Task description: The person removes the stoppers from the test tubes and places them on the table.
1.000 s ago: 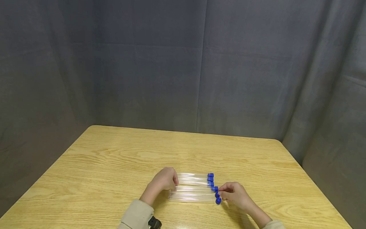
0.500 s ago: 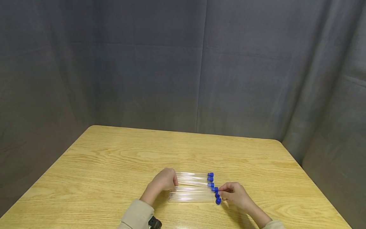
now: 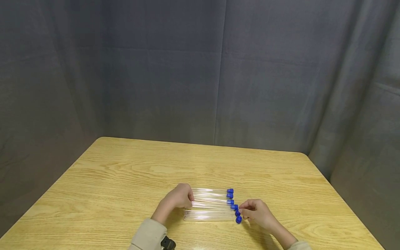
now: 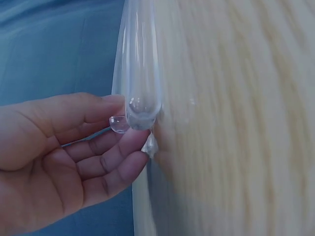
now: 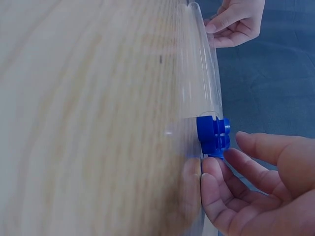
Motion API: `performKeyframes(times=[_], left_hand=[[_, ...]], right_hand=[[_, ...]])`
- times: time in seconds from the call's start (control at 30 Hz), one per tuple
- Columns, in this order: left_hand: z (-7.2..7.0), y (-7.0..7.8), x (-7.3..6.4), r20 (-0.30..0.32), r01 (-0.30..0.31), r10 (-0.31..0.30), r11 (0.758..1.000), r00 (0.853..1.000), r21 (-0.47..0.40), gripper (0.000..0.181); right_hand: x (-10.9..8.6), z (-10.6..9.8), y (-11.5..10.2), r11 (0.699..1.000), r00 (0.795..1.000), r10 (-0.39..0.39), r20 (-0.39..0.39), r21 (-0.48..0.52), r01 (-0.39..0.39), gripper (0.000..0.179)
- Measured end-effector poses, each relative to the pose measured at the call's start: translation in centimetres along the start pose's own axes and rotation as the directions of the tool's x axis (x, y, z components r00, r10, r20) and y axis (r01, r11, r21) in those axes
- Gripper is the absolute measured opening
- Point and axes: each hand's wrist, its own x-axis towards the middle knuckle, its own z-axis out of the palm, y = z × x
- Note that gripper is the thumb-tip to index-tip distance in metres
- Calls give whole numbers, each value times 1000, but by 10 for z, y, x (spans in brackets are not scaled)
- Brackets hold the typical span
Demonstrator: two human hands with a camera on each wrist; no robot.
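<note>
Several clear test tubes (image 3: pixel 209 215) with blue caps lie side by side on the wooden table, rounded ends to the left. At those ends, my left hand (image 3: pixel 179 196) pinches a tube in the middle of the row. In the left wrist view, the thumb and fingers of that hand (image 4: pixel 74 152) are around the tube ends (image 4: pixel 141 115). My right hand (image 3: pixel 257 212) is at the front blue caps (image 3: pixel 238 219). Its fingers are loosely bent; the right wrist view shows the thumb apart from the caps (image 5: pixel 212 133) and a finger close against them.
The light wooden table (image 3: pixel 125 166) extends behind and to both sides of the tubes. Grey curtains (image 3: pixel 162 76) hang behind it and along its sides. A dark device (image 3: pixel 168 243) sits at the left wrist, below a beige sleeve (image 3: pixel 149 234).
The left end of a middle tube has shifted away from the front tubes, widening the gap there. My left hand has moved slightly left with it; the right hand stays almost still.
</note>
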Motion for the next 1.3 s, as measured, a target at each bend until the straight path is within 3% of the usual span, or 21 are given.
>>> performKeyframes(times=[0.27,0.67,1.07,1.3], left_hand=[[-1,-3,-2,15,28,-27,991,1000,-129,12],[-5,-6,-4,-5,-26,25,973,1000,-229,10],[-12,-6,-7,-43,3,-16,960,999,-280,11],[-20,-3,-10,-58,-2,-18,944,998,-331,11]], right_hand=[[0,0,0,1000,1000,4,10,21,-4,19],[-1,-2,0,998,1000,-1,10,55,0,22],[1,0,-3,997,993,5,-118,77,4,23],[1,1,-8,994,978,6,-207,105,16,34]])
